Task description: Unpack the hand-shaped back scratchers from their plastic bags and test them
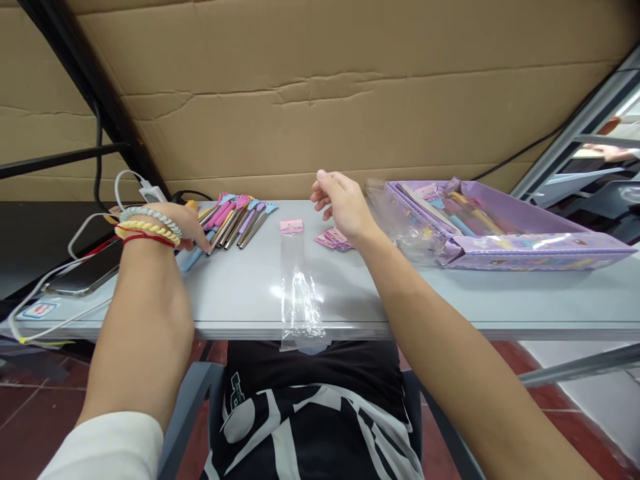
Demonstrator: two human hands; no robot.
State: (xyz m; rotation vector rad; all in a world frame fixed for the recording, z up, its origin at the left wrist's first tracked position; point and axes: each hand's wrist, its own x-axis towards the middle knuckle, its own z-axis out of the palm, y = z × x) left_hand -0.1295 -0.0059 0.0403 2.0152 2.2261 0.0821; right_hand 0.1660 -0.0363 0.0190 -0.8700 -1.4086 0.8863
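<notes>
Grey bench [240, 287] set against a wall of brown cardboard [300, 127]; dark red floor tiles below. At the left of the bench, a phone [90, 270] with white cables [55, 263] around it.

Left hand [181, 223], bracelets [150, 223] at the wrist: at the left side of a bunch of sticks [243, 223], index finger reaching to the near ends. Remaining fingers largely hidden; cannot tell whether they pinch a stick. Sticks lie side by side, slanted, metallic shafts toward the near side, pink, blue and purple tops toward the far side. A light blue stick [189, 259] lies just below the left hand.

Right hand [345, 203]: holds nothing; fingers loosely curled, slightly apart, over the far middle of the bench. Pink cards [333, 238] lie overlapping just on the near side of it, partly covered by the wrist.

Between the hands, a clear bag [295, 287] lies flat, pink header [291, 227] at its far end, near end over the bench edge.

Right: purple box [530, 257], holding more sticks; clear plastic wrap [407, 230] bunched against its left side.
</notes>
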